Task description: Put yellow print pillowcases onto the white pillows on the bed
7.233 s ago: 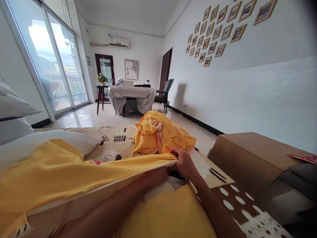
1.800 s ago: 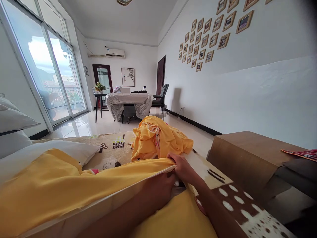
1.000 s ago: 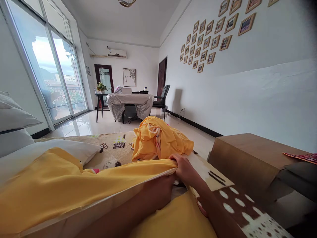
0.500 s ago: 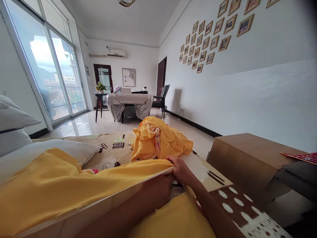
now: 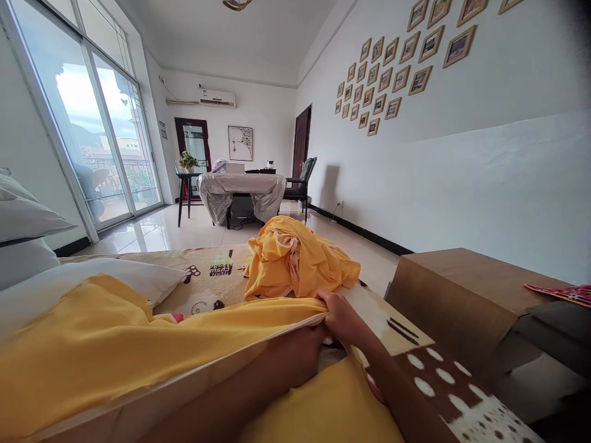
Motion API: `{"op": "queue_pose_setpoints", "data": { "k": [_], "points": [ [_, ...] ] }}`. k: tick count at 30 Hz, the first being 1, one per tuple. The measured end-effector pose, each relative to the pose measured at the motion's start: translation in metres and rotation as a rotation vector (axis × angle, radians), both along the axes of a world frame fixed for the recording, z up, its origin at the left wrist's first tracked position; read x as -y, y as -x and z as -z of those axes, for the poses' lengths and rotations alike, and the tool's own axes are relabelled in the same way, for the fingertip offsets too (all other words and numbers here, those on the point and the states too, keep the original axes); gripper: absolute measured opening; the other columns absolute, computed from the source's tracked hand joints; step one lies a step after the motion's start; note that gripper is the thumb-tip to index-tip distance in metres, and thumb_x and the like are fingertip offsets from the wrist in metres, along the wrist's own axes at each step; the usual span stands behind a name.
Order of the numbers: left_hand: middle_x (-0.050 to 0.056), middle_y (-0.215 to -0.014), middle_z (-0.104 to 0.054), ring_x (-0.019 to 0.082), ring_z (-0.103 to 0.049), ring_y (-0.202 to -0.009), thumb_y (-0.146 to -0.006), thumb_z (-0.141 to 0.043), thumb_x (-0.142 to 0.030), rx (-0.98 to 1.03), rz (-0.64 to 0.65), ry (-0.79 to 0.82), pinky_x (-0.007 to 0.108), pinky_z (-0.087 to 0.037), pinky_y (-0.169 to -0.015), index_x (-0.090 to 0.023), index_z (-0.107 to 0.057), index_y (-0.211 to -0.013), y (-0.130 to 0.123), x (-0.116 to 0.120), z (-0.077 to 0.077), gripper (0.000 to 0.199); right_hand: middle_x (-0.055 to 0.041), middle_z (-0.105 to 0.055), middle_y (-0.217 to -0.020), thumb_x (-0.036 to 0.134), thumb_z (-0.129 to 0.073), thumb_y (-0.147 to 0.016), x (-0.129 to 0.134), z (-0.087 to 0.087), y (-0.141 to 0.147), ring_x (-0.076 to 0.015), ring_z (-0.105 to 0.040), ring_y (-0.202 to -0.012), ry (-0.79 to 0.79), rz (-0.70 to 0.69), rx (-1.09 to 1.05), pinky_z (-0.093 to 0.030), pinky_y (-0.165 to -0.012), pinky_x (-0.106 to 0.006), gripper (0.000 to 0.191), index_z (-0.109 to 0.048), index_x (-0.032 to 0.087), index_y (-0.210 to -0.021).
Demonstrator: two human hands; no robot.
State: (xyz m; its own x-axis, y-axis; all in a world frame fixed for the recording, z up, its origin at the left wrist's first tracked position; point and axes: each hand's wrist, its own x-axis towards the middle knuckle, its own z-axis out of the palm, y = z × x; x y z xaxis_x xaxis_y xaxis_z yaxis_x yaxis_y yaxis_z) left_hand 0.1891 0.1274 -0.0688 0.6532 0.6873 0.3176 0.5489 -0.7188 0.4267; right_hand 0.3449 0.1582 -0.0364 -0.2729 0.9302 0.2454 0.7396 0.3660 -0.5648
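The right hand (image 5: 341, 317) has its fingers closed on the pale-trimmed edge of a yellow fabric cover (image 5: 115, 344), pinching it near the middle of the view. The left hand (image 5: 307, 347) is curled just below that edge, close to the right hand; its fingertips are hidden, so I cannot tell how far open it is or whether it has hold of anything. The cover runs from the right hand across to the left side of the view, its yellow face up and its paler inner side showing below the trim, along the left forearm. A small patch of pink shows at its far edge. More yellow fabric (image 5: 332, 400) lies between the forearms (whether it belongs to the same piece, I cannot tell).

Just beyond the hands, a crumpled yellow bundle (image 5: 300, 264) sits heaped on a beige, brown and cream patterned blanket (image 5: 397, 320). A white pillow (image 5: 148, 277) lies flat on the blanket, partly behind the cover, and stacked white pillows (image 5: 28, 218) stand at the far left. To the right, apart from the blanket's edge, is a brown box (image 5: 462, 283) with a red patterned item (image 5: 561, 293) on top. Across the tiled floor are a plastic-draped table (image 5: 252, 181) and a black armchair (image 5: 302, 184).
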Motion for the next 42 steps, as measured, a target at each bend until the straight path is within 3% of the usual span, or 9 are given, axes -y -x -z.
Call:
{"op": "queue_pose_setpoints", "data": {
  "k": [3,8,12,19,23,26,33,38,42],
  "points": [
    [0.01,-0.138,-0.048,0.031,-0.045,-0.125,-0.08,-0.05,-0.019,-0.045,-0.042,-0.032,0.048,-0.033,-0.109,-0.022,-0.046,-0.13,0.0,-0.001,-0.004,0.05,0.0,-0.057,-0.067,0.011,-0.042,-0.058,-0.007,0.005,0.002,-0.0135,-0.049,-0.065,0.027,-0.071,-0.13,-0.031,-0.058,-0.022,0.015,-0.049,0.017,-0.069],
    [0.01,-0.141,-0.046,0.031,-0.045,-0.125,-0.081,-0.048,-0.018,-0.143,-0.051,-0.144,0.049,-0.037,-0.106,-0.022,-0.044,-0.132,0.0,-0.001,-0.008,0.051,0.0004,-0.058,-0.066,0.012,-0.042,-0.057,-0.013,0.01,0.002,-0.0136,-0.05,-0.065,0.015,-0.062,-0.184,-0.033,-0.058,-0.022,0.015,-0.051,0.017,-0.068],
    [0.01,-0.132,-0.054,0.029,-0.049,-0.123,-0.08,-0.049,-0.014,-0.154,-0.053,-0.197,0.045,-0.039,-0.105,-0.02,-0.05,-0.125,0.004,0.005,-0.005,0.045,0.0004,-0.058,-0.067,0.013,-0.042,-0.055,-0.012,0.008,-0.001,-0.0138,-0.05,-0.065,0.04,-0.087,-0.224,-0.034,-0.058,-0.022,0.018,-0.054,0.016,-0.069],
    [0.013,-0.107,-0.065,0.023,-0.057,-0.109,-0.083,-0.044,-0.011,-0.13,0.13,-0.399,0.034,-0.041,-0.103,-0.014,-0.061,-0.095,0.012,0.017,-0.014,0.021,0.0016,-0.056,-0.066,0.016,-0.046,-0.056,-0.004,-0.001,-0.005,-0.0128,-0.048,-0.063,0.066,-0.157,-0.339,-0.036,-0.056,-0.022,0.014,-0.052,0.016,-0.069],
    [0.012,-0.106,-0.065,0.021,-0.058,-0.106,-0.088,-0.04,-0.015,0.022,0.172,-0.304,0.033,-0.044,-0.097,-0.016,-0.059,-0.088,0.015,0.019,-0.019,0.019,0.0005,-0.06,-0.068,0.015,-0.048,-0.057,-0.002,-0.003,-0.006,-0.0132,-0.051,-0.064,0.117,-0.165,-0.374,-0.039,-0.057,-0.021,0.015,-0.055,0.016,-0.071],
    [0.01,-0.095,-0.066,0.021,-0.06,-0.094,-0.089,-0.039,-0.018,0.083,0.118,-0.21,0.034,-0.049,-0.089,-0.017,-0.059,-0.087,0.014,0.024,-0.024,0.021,-0.0008,-0.062,-0.07,0.015,-0.049,-0.058,0.0,-0.004,-0.008,-0.0142,-0.054,-0.067,0.14,-0.157,-0.385,-0.04,-0.058,-0.021,0.017,-0.057,0.015,-0.072],
    [0.007,-0.119,-0.061,0.022,-0.053,-0.111,-0.093,-0.038,-0.03,0.175,-0.057,0.07,0.04,-0.041,-0.101,-0.02,-0.061,-0.1,0.012,0.028,-0.032,0.026,0.0002,-0.063,-0.07,0.018,-0.054,-0.062,0.006,-0.007,-0.008,-0.013,-0.054,-0.065,0.182,-0.218,-0.454,-0.039,-0.055,-0.021,0.011,-0.058,0.016,-0.072],
    [0.002,-0.139,-0.049,0.019,-0.042,-0.127,-0.093,-0.037,-0.027,0.293,0.022,0.15,0.037,-0.028,-0.113,-0.024,-0.051,-0.13,0.015,0.02,-0.027,0.039,0.0001,-0.064,-0.071,0.021,-0.061,-0.061,0.005,-0.004,-0.007,-0.0121,-0.053,-0.063,0.214,-0.21,-0.471,-0.038,-0.053,-0.02,0.015,-0.058,0.015,-0.074],
    [0.001,-0.135,-0.053,0.022,-0.046,-0.125,-0.092,-0.04,-0.034,0.351,-0.064,0.214,0.04,-0.03,-0.112,-0.026,-0.052,-0.129,0.01,0.013,-0.018,0.04,0.0,-0.064,-0.07,0.02,-0.058,-0.062,0.004,-0.004,-0.007,-0.0128,-0.054,-0.065,0.19,-0.204,-0.452,-0.038,-0.055,-0.02,0.011,-0.058,0.015,-0.072]
  ]
}}
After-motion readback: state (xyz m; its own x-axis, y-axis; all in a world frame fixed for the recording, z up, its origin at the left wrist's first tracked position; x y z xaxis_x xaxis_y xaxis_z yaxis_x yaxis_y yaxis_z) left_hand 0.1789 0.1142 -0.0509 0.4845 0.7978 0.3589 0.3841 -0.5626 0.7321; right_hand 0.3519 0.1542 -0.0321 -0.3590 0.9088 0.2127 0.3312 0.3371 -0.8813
